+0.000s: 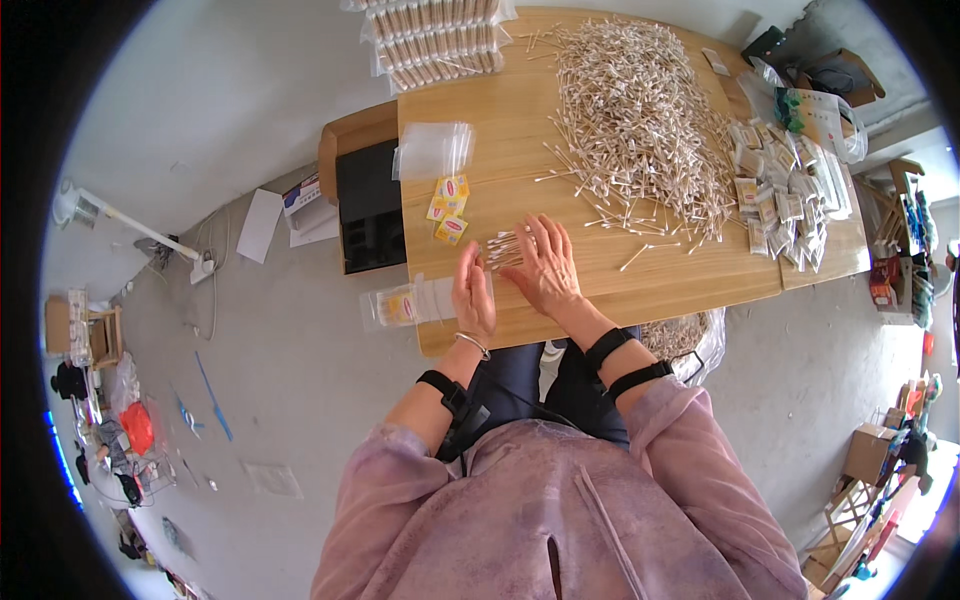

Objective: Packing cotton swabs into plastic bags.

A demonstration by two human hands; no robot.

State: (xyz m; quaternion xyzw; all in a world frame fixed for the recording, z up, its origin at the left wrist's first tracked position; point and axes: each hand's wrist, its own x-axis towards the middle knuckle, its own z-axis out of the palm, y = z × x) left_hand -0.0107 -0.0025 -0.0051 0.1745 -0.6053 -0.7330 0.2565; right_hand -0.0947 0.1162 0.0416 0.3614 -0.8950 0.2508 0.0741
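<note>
1. A worker's left hand (pixel 474 292) and right hand (pixel 540 262) flank a small bunch of swabs (pixel 503 248) at the near left part of the table (pixel 510 110), with 12 o'clock pointing straight away from the worker.
2. The right grip looks released: palm down, fingers long, resting over or against the bunch at its 9 o'clock. The left hand stands on edge at the bunch's 7 o'clock; whether it clasps anything cannot be told.
3. The step appears to be squaring the bunch. The left palm serves best as a steady wall, the right fingers as a light pusher.
4. Even, gentle pressure should line up the tips; a hard squeeze could bend the thin sticks or splay them.
5. From the hands, the loose pile (pixel 640 110) spreads at 1 o'clock, and stray swabs (pixel 645 255) lie at 3; keeping the right wrist clear of them would avoid picking up extras.
6. Yellow cards (pixel 450 209) sit between 10 and 11, clear bags (pixel 435 150) at 11. A bag with a card (pixel 397 305) overhangs the edge at 8, where a careless left forearm could knock it off.
</note>
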